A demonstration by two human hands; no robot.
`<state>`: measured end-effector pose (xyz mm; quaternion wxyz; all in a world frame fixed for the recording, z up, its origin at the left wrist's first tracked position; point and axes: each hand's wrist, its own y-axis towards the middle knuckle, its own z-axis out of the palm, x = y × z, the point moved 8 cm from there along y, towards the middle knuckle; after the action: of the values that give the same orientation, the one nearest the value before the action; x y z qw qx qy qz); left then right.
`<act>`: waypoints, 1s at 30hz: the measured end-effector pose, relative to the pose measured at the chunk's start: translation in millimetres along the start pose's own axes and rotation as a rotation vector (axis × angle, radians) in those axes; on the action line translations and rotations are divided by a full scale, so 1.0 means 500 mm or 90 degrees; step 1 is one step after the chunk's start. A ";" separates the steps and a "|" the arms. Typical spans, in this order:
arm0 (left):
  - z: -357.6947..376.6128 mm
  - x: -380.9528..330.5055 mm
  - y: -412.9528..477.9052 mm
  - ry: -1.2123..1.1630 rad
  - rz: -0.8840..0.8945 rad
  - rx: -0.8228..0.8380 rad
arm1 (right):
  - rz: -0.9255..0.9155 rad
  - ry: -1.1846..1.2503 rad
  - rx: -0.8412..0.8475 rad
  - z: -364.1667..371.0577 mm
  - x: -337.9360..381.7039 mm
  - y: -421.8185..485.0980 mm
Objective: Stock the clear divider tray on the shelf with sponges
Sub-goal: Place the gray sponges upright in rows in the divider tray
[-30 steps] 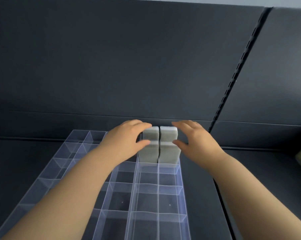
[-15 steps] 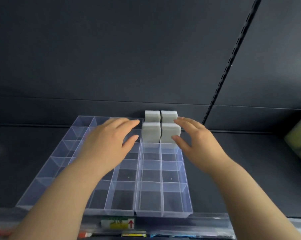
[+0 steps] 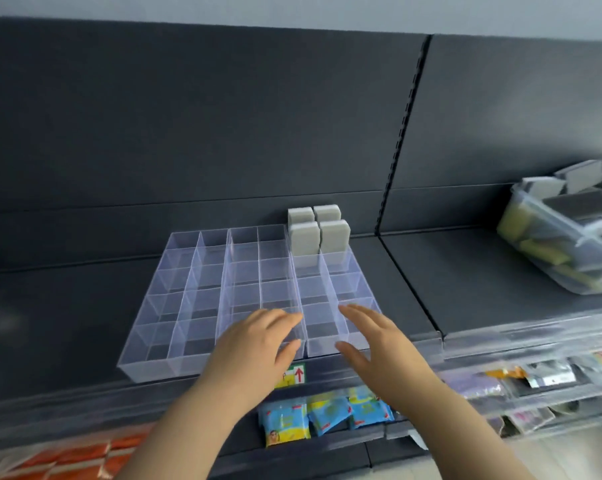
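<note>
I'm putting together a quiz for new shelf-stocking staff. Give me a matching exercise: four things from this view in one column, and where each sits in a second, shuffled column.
Column 1
1. grey sponges
2. clear bin of sponges
3. blue and yellow packets
4. orange packets

Column 2
A. bottom left corner of the view
B. standing in the back right compartments of the clear divider tray
C. one level down, below the tray's front edge
D. far right of the shelf

Pairs: 1-B, 2-D, 3-C, 4-A
</note>
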<state>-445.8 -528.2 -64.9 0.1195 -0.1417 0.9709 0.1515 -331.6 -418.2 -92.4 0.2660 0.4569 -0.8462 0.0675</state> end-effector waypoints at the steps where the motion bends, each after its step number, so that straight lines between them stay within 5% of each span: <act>1: 0.012 -0.011 -0.008 -0.028 0.004 0.005 | 0.010 -0.003 -0.005 0.001 -0.009 -0.021; 11: 0.119 -0.247 0.092 -0.020 0.131 0.053 | 0.190 -0.023 -0.126 -0.154 -0.254 -0.211; 17: 0.205 -0.463 0.222 -0.092 0.196 -0.007 | 0.293 -0.008 -0.227 -0.327 -0.465 -0.334; 30: 0.418 -0.935 0.396 -0.155 0.301 0.022 | 0.444 -0.003 -0.255 -0.562 -0.876 -0.554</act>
<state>-32.7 -167.1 -78.4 0.1990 0.1104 0.9580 0.1745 194.9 -154.0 -113.7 0.3089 0.0816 -0.9475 -0.0141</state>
